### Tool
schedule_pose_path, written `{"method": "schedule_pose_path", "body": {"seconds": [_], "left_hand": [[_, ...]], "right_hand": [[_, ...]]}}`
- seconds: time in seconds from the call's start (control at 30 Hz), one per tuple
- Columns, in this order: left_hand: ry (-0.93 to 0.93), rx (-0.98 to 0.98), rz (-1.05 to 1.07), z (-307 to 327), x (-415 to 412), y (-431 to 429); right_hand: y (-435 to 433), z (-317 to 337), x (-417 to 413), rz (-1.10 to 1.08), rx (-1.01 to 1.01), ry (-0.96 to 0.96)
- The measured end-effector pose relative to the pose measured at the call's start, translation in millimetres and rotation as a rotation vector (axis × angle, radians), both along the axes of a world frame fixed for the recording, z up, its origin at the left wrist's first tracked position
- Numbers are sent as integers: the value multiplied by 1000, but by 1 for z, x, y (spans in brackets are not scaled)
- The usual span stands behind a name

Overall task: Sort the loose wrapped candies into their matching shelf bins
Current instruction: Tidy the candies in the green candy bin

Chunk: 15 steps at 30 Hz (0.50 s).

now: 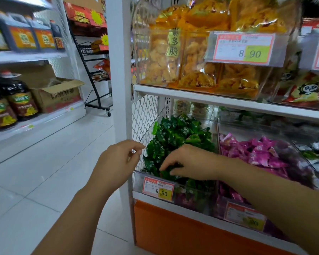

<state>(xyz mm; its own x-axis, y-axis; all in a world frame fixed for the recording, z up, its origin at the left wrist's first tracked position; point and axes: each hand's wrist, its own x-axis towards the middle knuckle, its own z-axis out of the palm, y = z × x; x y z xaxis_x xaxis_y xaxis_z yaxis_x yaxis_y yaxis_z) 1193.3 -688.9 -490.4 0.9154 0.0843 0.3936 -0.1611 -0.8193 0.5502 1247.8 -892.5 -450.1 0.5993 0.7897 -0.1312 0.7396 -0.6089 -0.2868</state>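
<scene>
**Green wrappers at the fingertips, purple bin off to the right**

Green candies (pixel 175 137) fill the leftmost clear bin (pixel 197 197) on the low shelf, heaped high at the back and sloping down to the front wall. The right grip (pixel 190 162) reaches in from the right, palm down, and its fingertips (pixel 163 167) curl onto the front foot of that heap, apparently pinching a dark green wrapper against the thumb. So the task's thing lies straight under and just behind this grip, touching it.

The left grip (pixel 116 161) hovers just outside the bin's left corner, beside the white mesh panel (pixel 145 115). Its thumb and forefinger are curled close together. Nothing shows between them, and I cannot tell whether they hold anything. The right grip is plainly the nearer one to the candies.

Purple candies (pixel 256 153) lie in the next bin (pixel 221 207), to the right of the green one and partly under the right forearm. Any carry across would go rightward over the clear divider.

The pieces are small, pillow-shaped twists of glossy, crinkled film. They lie jumbled, so no shared long axis shows. They will likely slip and rustle, and a loose pinch could drag neighbours along. A purple tint shows low behind the green bin's front wall, near the price tag (pixel 158 188). Whether those are strays is unclear.
</scene>
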Motion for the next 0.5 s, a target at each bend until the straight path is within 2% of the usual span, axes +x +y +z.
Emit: {"method": "schedule_pose_path", "body": {"seconds": [0.1,0.23,0.5], "left_hand": [[3,-2,-19,0,0,3],[9,14,-29,1,0,2],[-1,42,4,0,2,1]], "right_hand": [[7,-13,21,124,-184,-54],[6,-21,42,236,-369,-238],[-9,-5,75,180,-210,-455]]}}
